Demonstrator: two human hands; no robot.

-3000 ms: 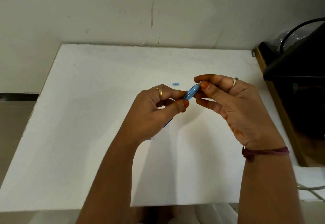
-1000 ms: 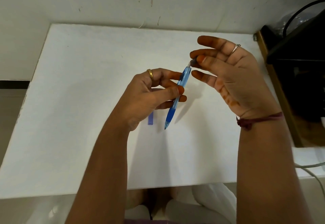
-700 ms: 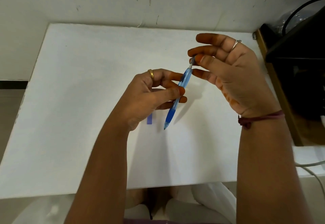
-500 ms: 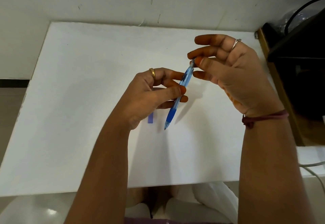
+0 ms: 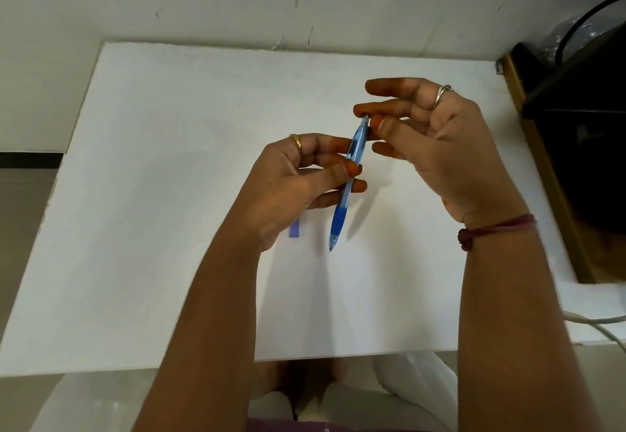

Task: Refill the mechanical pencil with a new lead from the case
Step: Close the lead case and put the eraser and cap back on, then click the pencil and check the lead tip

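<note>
My left hand [image 5: 288,187] grips a translucent blue mechanical pencil [image 5: 339,218] around the middle of its barrel. The pencil is tilted, with its dark-blue grip and tip pointing down toward me, just above the white table [image 5: 152,194]. My right hand [image 5: 450,153] pinches the pencil's upper end between thumb and forefinger, the other fingers spread. No lead is visible between those fingertips. A small violet-blue lead case [image 5: 294,229] lies flat on the table, partly hidden under my left hand.
A black device [image 5: 582,126] sits on a wooden surface [image 5: 542,167] along the table's right side, with a black cable above it. A white cable [image 5: 603,321] runs off the near right corner. A wall stands behind the table.
Since three seconds ago both hands have risen and the pencil has swung from nearly flat to steeply tilted. Over the last second my right fingertips have stayed at its upper end.
</note>
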